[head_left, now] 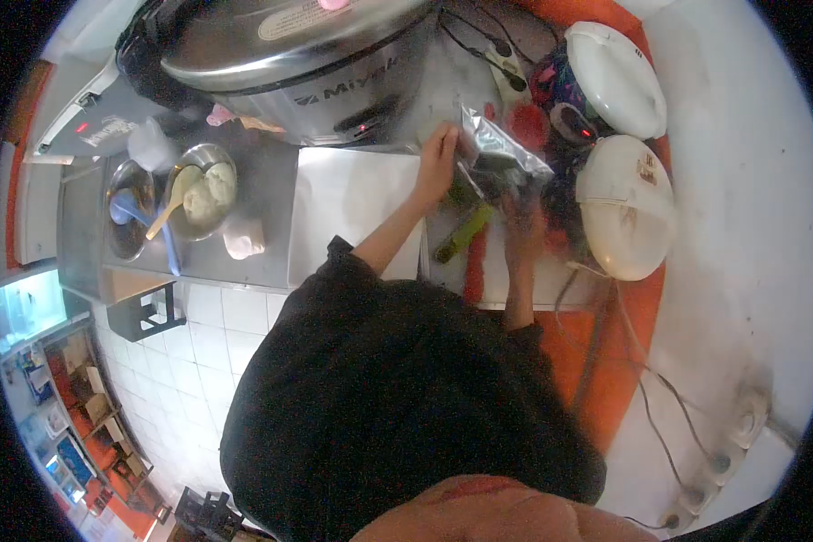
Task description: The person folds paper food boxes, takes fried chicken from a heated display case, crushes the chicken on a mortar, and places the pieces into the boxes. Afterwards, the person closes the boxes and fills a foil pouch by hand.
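Note:
A shiny silver plastic or foil bag (504, 144) is above the right part of the counter. My left hand (438, 163) is closed at its left edge, with the fingertips partly turned away. Just below the bag, my right hand (522, 217) is dim and blurred, so its fingers do not show. A green strip-like thing (463, 235) and a red one (476, 266) lie below the hands. White paper sheets (352, 212) are stacked left of my left hand.
A large steel rice cooker (334, 86) stands behind the paper. Leftward are a steel bowl of rice (210, 194) with a wooden spoon and another bowl (128, 239) with a blue ladle. Two cream appliances (623, 208) line the right wall; cords (659, 397) hang below.

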`<state>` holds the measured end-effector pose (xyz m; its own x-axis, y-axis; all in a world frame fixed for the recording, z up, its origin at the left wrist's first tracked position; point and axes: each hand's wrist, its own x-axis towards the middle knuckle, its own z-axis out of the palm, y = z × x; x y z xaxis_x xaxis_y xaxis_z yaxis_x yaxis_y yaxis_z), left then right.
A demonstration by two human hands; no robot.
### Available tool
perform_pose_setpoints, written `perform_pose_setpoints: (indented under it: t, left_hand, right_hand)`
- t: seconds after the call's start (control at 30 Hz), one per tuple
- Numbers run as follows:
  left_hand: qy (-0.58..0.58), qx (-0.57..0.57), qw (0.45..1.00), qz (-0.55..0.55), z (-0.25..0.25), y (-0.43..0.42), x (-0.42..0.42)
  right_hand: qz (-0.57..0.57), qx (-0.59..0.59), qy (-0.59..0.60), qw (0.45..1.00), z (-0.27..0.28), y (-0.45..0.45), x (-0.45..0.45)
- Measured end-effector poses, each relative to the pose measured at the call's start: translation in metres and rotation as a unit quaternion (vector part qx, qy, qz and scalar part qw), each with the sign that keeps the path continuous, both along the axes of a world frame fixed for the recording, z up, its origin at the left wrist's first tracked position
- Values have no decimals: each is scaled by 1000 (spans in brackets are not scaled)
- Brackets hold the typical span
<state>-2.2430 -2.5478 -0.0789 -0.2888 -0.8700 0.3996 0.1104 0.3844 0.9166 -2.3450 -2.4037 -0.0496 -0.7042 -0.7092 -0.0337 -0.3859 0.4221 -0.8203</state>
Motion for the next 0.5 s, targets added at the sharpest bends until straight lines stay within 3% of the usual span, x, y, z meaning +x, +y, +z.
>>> perform_pose_setpoints:
  t: [0.07,0.13,0.2,0.27,0.33,0.43,0.47,0.5]
  left_hand:
    - [-23,66,997,27,-2,-6,-5]
    - [11,83,996,2,19,-5,-4]
    - [39,114,992,-28,15,-1,-1]
    - [-10,85,996,-36,-8,-12,-7]
    - [18,107,993,-39,22,-2,-3]
    - [14,123,992,-38,26,-2,-2]
    - [-1,108,994,-25,21,0,-3]
    - [1,109,994,-24,13,3,-3]
  right_hand:
    - [-7,51,-30,998,0,-4,-6]
    - [19,-20,94,995,-10,1,-5]
    - [9,-28,67,997,-10,0,-2]
    - [1,-39,47,998,-12,3,0]
    - [3,-121,108,987,-26,-1,-5]
    - [-2,-183,73,980,-42,4,-9]
    - [-3,-178,71,981,-45,11,-9]
    - [4,-88,77,993,-31,10,-7]
